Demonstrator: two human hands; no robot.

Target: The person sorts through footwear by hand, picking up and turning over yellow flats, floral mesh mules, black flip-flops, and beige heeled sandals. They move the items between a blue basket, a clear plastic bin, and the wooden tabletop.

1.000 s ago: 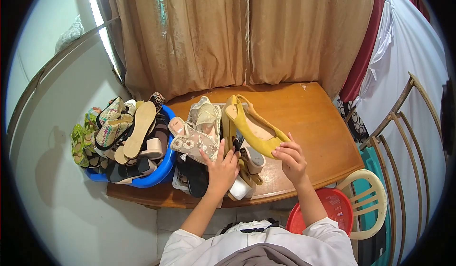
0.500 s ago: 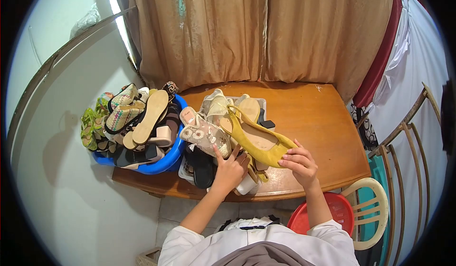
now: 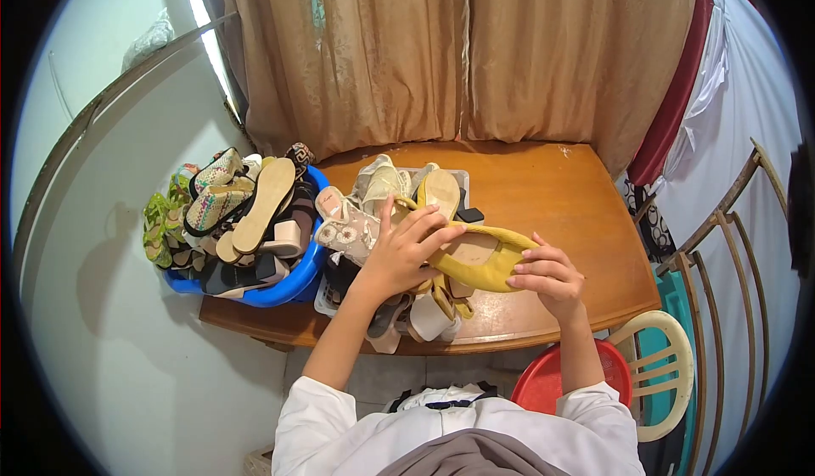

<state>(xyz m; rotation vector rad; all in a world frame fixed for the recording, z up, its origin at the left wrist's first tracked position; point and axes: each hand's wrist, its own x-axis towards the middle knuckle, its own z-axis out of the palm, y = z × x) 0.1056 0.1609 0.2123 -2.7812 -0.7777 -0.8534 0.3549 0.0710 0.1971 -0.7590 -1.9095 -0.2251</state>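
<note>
A yellow slingback flat (image 3: 477,265) lies level between my hands, above a pale basket (image 3: 323,298) heaped with shoes. My right hand (image 3: 552,274) grips its toe, fingers on top and thumb side hidden. Across the heel half and opening lies my left hand (image 3: 407,251), fingers bent over the shoe's edge. Just left of it is an embroidered beige mesh shoe (image 3: 350,230), partly covered by that hand. Behind sits a sandal with a tan insole and yellow edge (image 3: 441,191). A white block heel (image 3: 431,316) sticks out at the basket's front.
A blue tub (image 3: 297,285) piled with sandals and heeled shoes stands at the left of the wooden table (image 3: 552,196). Brown curtains (image 3: 382,60) hang behind. Below right are a red basin (image 3: 607,366), a cream plastic chair (image 3: 671,374) and a wooden rack (image 3: 722,247).
My left hand has moved up and right from the mesh shoe onto the heel half of the yellow flat. The flat has turned more level, its toe still in my right hand.
</note>
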